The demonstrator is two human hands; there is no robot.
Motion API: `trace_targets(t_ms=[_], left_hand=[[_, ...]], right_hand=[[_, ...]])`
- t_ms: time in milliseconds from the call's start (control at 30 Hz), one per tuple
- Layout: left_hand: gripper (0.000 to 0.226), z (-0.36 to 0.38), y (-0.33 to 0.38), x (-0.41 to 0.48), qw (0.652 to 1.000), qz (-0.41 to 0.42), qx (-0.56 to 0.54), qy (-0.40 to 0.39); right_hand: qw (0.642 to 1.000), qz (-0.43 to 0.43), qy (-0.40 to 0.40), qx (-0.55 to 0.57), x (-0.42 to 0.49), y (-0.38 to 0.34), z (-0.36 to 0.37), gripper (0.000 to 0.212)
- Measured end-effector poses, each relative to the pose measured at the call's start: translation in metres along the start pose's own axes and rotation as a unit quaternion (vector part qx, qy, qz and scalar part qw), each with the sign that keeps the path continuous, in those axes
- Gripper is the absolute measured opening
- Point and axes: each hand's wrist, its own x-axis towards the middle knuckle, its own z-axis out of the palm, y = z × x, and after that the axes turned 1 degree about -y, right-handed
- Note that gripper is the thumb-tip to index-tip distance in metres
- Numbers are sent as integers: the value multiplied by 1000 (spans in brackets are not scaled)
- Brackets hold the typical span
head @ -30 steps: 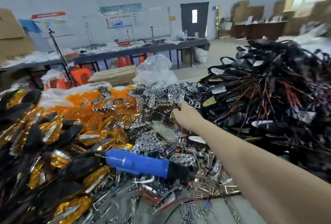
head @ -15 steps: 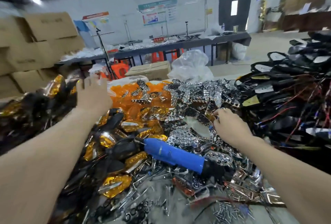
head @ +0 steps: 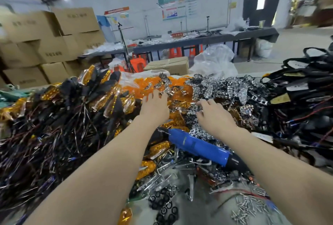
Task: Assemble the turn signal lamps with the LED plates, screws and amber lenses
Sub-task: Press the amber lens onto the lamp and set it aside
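Now: two bare arms reach out over a table (head: 198,210) heaped with parts.
Left hand (head: 155,107): palm down, fingers out straight and a little apart, at the near edge of the orange pile. I cannot tell if it touches anything.
Right hand (head: 212,113): palm down, just beside the left hand, with fingers bent down into the shiny plates. I cannot tell if it pinches one.
Amber lenses (head: 142,86): a big orange pile at the far middle of the table, right by the left fingertips. A few more lie loose near the blue tool.
LED plates (head: 221,88): a shiny silver pile to the right of the lenses, under and past the right hand. Some sit on top of the orange pile.
Screws (head: 252,206): a little silver heap at the near right, beside the right arm.
Blue screwdriver (head: 198,145): lies on its side between the two arms, with its black end toward the near right.
Black and gold lamps (head: 100,95): a big pile on the left, with many thin wires hanging toward the near side.
Black shells (head: 297,102): a heap on the right, tangled with red and black wires.
Cardboard boxes (head: 54,32): stacked high at the far left.
White bag (head: 214,61): puffy, just behind the table.
Long table (head: 198,40): far back by the wall, with orange stools (head: 137,62) near it.
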Motion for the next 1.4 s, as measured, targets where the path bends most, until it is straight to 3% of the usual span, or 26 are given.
trace_targets(t_ms=[367, 600, 800, 1000, 1133, 1267, 1400], left_hand=[[45, 31, 133, -7, 974, 184, -104, -79], [41, 37, 224, 3, 950, 202, -203, -121], [9, 43, 271, 20, 942, 189, -250, -118], [27, 51, 292, 33, 948, 164, -256, -99], [37, 50, 302, 49, 933, 126, -334, -48], [44, 43, 322, 70, 908, 117, -394, -83], [45, 35, 341, 87, 918, 122, -355, -129]], right_hand=[[981, 144, 68, -113, -50, 93, -22, 38], [970, 152, 50, -185, -77, 152, -43, 38], [977, 127, 80, -154, -73, 169, -56, 40], [981, 130, 100, -105, -65, 175, -59, 40], [981, 141, 123, -54, -62, 182, -61, 36], [972, 187, 135, 41, -57, 188, -69, 30], [958, 212, 154, 114, -56, 194, -75, 29]])
